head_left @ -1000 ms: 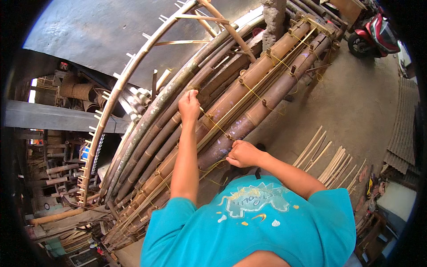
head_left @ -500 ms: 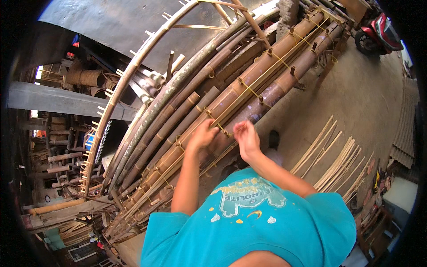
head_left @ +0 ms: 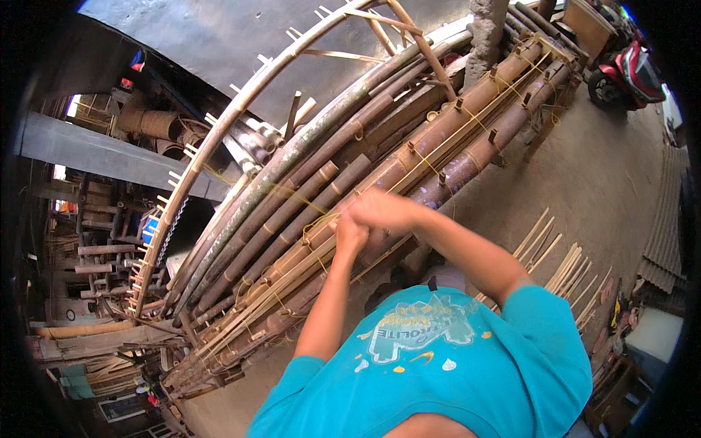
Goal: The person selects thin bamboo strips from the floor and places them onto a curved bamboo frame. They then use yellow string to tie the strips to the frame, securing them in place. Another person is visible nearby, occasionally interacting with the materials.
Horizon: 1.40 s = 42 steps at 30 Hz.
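Observation:
My left hand (head_left: 351,233) is closed above the near bamboo poles, by the long thin bamboo strips (head_left: 285,298) that run along them. A thin yellow cord (head_left: 305,202) stretches from my hands out to the left. Across the top of the left hand lies my right hand (head_left: 385,212), blurred by motion, so its fingers do not show clearly. Under both hands runs a thick brown bamboo pole (head_left: 409,166). Nearer me is a second pole (head_left: 467,169) with purple marks. Short upright pegs (head_left: 442,178) and yellow cord ties sit along the poles.
Beyond the poles lie more bamboo poles (head_left: 303,186) and a curved bamboo frame (head_left: 196,164) with projecting pegs. Loose thin sticks (head_left: 566,266) lie on the floor at right. A red motorbike (head_left: 631,73) stands at far right, near a rough post (head_left: 485,40).
My right hand has moved left, from apart to over my left hand. The left hand has shifted slightly right and down. A yellow cord now stretches out to the left.

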### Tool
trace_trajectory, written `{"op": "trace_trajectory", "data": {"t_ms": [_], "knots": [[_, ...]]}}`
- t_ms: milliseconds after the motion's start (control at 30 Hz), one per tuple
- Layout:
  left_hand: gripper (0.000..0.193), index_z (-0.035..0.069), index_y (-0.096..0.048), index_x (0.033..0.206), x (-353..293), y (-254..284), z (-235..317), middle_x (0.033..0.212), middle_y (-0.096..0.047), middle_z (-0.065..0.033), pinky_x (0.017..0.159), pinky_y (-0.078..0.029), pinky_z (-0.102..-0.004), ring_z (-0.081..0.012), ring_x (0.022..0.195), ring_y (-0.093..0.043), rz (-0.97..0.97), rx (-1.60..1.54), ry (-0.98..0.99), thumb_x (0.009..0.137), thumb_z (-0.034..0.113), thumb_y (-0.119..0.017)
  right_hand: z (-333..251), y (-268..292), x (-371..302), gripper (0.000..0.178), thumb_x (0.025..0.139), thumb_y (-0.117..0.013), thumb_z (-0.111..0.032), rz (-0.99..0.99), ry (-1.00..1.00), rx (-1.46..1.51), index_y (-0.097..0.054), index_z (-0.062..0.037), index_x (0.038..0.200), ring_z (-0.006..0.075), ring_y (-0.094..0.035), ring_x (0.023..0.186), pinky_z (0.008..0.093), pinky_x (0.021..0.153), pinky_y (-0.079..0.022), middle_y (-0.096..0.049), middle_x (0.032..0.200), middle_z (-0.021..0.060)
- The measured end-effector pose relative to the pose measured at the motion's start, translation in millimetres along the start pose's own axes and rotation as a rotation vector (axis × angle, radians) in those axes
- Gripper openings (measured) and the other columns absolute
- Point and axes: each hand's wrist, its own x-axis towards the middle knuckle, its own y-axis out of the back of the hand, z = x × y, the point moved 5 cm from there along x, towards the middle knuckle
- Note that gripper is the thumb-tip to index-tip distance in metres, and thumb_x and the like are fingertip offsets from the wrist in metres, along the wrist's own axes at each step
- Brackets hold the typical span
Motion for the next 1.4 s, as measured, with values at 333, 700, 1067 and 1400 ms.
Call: {"op": "trace_trajectory", "data": {"t_ms": [333,700,1067,1400], "knots": [[0.028,0.003,-0.069,0.088,116.0,48.0,36.1,0.08,-0.07,-0.012,0.068,-0.05,-0.0349,-0.0209,0.07,-0.066,0.134,-0.757,-0.018,0.099,0.022,-0.051,100.0,-61.8,-76.2,0.04,0.093,-0.053,-0.029,0.06,0.05,-0.428,-0.062,-0.0048,0.062,0.0384,-0.061,0.071,0.0472,0.081,-0.047,-0.062,0.065,0.017],[0.038,-0.002,-0.064,0.119,59.1,77.9,-99.6,0.094,-0.073,-0.0149,0.073,-0.055,-0.0356,-0.022,0.077,-0.069,0.056,-0.252,-0.059,0.1,0.028,-0.05,106.7,-226.2,-76.7,0.036,0.094,-0.058,-0.037,-0.046,-0.373,0.585,-0.06,-0.0142,0.122,0.0246,-0.063,0.101,0.0428,0.091,-0.048,-0.066,0.108,0.0129],[0.016,0.008,-0.061,0.106,-76.7,38.4,-181.9,0.108,-0.066,-0.0224,0.082,-0.039,-0.0467,-0.0377,0.101,-0.062,0.293,-0.619,-0.408,0.095,0.019,-0.059,-30.9,-227.8,101.8,0.046,0.103,-0.038,-0.042,0.096,0.251,-0.391,-0.068,-0.0068,0.097,0.0305,-0.065,0.088,0.0437,0.077,-0.049,-0.068,0.089,0.0162],[0.03,0.015,-0.068,0.104,-85.6,64.2,-160.0,0.091,-0.07,-0.0119,0.089,-0.032,-0.0461,-0.0286,0.096,-0.064,0.049,-0.027,-0.058,0.102,0.034,-0.044,-39.1,-192.2,9.4,0.044,0.098,-0.051,-0.034,-0.064,0.302,-0.109,-0.059,0.0024,0.074,0.036,-0.063,0.068,0.0467,0.065,-0.048,-0.058,0.068,0.0225]]}}
